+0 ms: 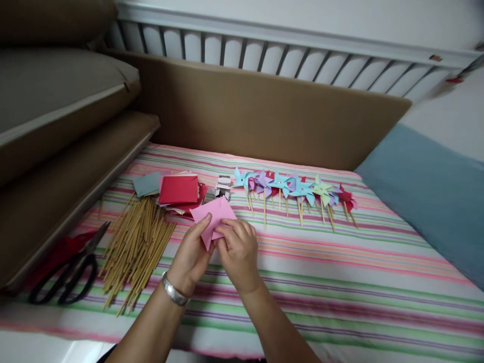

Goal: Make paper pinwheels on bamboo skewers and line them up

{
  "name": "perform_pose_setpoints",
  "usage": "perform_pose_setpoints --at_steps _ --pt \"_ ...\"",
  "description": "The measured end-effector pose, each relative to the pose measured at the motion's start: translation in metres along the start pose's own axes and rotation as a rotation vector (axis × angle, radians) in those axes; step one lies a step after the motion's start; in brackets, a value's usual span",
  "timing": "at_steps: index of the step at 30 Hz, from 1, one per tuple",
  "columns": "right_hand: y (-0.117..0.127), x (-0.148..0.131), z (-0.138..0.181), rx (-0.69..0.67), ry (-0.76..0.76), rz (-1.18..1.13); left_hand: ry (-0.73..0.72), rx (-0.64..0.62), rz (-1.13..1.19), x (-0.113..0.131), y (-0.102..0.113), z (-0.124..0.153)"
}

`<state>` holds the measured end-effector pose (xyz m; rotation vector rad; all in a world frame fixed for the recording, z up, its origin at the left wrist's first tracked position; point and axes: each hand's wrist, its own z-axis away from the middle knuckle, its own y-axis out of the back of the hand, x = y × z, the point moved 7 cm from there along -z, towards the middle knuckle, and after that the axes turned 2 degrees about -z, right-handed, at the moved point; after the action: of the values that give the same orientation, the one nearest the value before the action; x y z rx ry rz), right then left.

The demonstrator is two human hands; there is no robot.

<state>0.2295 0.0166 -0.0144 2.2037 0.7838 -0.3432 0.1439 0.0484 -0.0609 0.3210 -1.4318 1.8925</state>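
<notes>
A pink paper square (214,214), with cut slits and one part bent, is held up between both hands above the striped cloth. My left hand (191,252) grips its left side, thumb lying on top. The thumb and fingers of my right hand (239,251) pinch its lower right part. Just beyond the hands lies a stack of coloured paper squares (179,189), red on top. Left of my left hand, a heap of thin wooden sticks (136,252) is spread out. Finished paper pinwheels (282,184) on sticks lie in a row to the right.
Black-handled scissors (73,272) lie at far left beside a red item (60,254). Small metallic-looking packets (223,185) sit behind the pink paper. Brown cushions (68,141) are stacked on the left. A brown panel (245,111) stands at the back, a blue cushion (427,196) at right.
</notes>
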Motion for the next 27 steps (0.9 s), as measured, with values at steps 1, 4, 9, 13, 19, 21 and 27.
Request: perform_pose_setpoints --at_steps 1,4,9,13,19,21,27 --pt "-0.002 -0.003 0.000 -0.015 0.018 -0.008 0.014 0.043 0.003 0.000 0.006 -0.003" --pt "-0.004 -0.006 -0.001 -0.069 0.070 -0.068 0.031 0.157 0.002 0.003 0.025 -0.010" --pt "-0.002 0.019 -0.008 -0.154 -0.007 -0.228 0.078 0.129 -0.079 0.017 0.032 -0.013" --pt "-0.007 0.042 -0.007 -0.248 -0.177 -0.448 0.126 0.097 -0.113 0.026 0.031 -0.010" --pt "-0.012 0.038 -0.005 -0.326 -0.193 -0.651 0.183 0.071 -0.150 0.025 0.032 -0.009" --pt "-0.013 0.035 -0.005 -0.329 -0.178 -0.655 0.204 0.049 -0.156 0.025 0.031 -0.008" --pt "0.001 0.043 -0.006 -0.075 -0.246 -0.537 0.094 -0.150 0.085 0.034 0.013 -0.006"
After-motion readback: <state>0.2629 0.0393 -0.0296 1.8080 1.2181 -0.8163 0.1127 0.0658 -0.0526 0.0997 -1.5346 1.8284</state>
